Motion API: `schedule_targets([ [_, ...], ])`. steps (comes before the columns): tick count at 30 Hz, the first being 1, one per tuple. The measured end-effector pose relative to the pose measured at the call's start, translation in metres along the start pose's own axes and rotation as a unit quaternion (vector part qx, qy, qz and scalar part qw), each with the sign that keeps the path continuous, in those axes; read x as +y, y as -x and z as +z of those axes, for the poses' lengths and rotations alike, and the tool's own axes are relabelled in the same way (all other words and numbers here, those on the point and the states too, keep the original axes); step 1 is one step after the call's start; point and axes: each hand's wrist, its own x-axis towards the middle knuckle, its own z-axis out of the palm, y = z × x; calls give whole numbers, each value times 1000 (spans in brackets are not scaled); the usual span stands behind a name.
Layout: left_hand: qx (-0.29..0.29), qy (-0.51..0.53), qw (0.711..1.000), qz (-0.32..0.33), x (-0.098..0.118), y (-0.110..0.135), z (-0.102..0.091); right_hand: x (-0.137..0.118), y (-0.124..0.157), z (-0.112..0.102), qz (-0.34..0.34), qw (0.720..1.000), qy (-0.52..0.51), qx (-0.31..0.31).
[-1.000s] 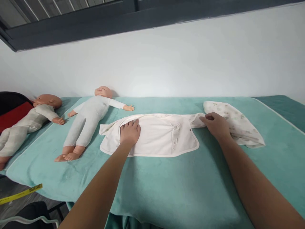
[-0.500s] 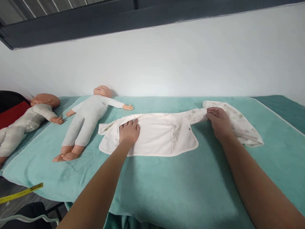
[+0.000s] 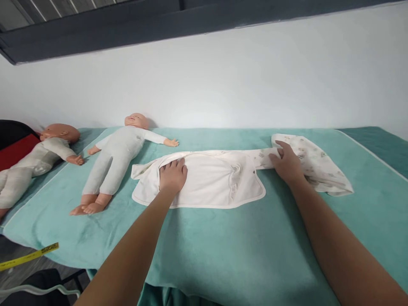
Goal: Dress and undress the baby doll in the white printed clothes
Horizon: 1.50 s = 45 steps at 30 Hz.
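Note:
A white baby shirt (image 3: 210, 180) lies spread open on the teal cloth, its plain inner side up. My left hand (image 3: 174, 175) rests flat on its left part, fingers stretched out and partly under the shirt's folded edge. The right sleeve, printed with small figures, lies straight out to the side. At its cuff is my right hand (image 3: 287, 161), thumb and forefinger apart, touching the sleeve end without gripping it. Just beyond that hand lies a second printed white baby garment (image 3: 325, 165), folded, partly covered by the hand.
A baby doll (image 3: 119, 148) in a white body lies left of the shirt. Another doll (image 3: 38, 159) lies farther left by a red and black item (image 3: 17, 148). The teal cloth (image 3: 242, 250) covers the table, with a white wall behind. A chair stands at the lower left.
My right hand has let go of the sleeve cuff and its fingers have parted. The sleeve now lies lower and flatter. My left hand stays in place.

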Motion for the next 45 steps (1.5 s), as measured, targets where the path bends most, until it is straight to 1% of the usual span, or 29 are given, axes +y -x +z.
schedule_targets([
  [3,1,4,1000,0,0,0,1,-1,0,2,-27,998,49,-16],
  [4,1,4,1000,0,0,0,1,-3,1,2,-42,997,65,-13],
  [7,3,4,1000,0,0,0,0,-11,7,3,-98,991,87,32],
  [8,3,4,1000,0,0,0,0,-15,10,4,-125,988,86,39],
  [9,2,3,1000,0,0,0,0,-21,14,7,-158,983,83,33],
  [11,2,0,1000,1,0,0,1,-32,22,16,-223,972,77,-19],
  [13,4,-2,1000,3,0,1,1,-40,30,27,-261,957,90,-89],
  [14,5,-2,1000,3,0,1,1,-43,32,33,-265,951,106,-117],
  [16,7,1,1000,3,0,1,1,-43,33,40,-247,947,146,-147],
  [19,12,8,1000,5,-1,1,1,-34,26,41,-213,945,197,-151],
  [23,35,27,999,10,0,2,2,-23,18,36,-207,938,234,-149],
  [26,78,52,995,24,0,5,2,-23,20,36,-209,938,242,-136],
  [28,123,89,987,60,-3,9,-1,-24,23,35,-211,939,240,-125],
  [30,175,126,972,94,-10,16,-8,-25,25,35,-214,940,235,-119],
  [31,199,135,966,94,-16,20,-12,-25,25,35,-216,941,231,-118],
  [32,219,137,963,77,-23,24,-16,-25,25,35,-218,942,227,-118],
  [34,237,126,963,8,-41,31,-22,-24,23,36,-218,944,217,-117],
  [35,227,118,966,-30,-51,33,-25,-23,22,37,-217,946,213,-115],
  [36,203,111,971,-62,-62,34,-26,-22,21,37,-215,947,209,-114],
  [38,125,97,983,-90,-81,31,-25,-20,20,39,-214,949,201,-111],
  [40,47,79,992,-83,-96,24,-21,-18,19,41,-216,951,192,-108],
  [41,20,72,994,-78,-101,20,-19,-17,18,41,-217,952,186,-106],
  [43,-10,64,995,-70,-108,10,-16,-17,18,42,-219,955,174,-102],
  [45,-8,63,995,-71,-110,4,-13,-18,19,41,-219,959,153,-98],
])
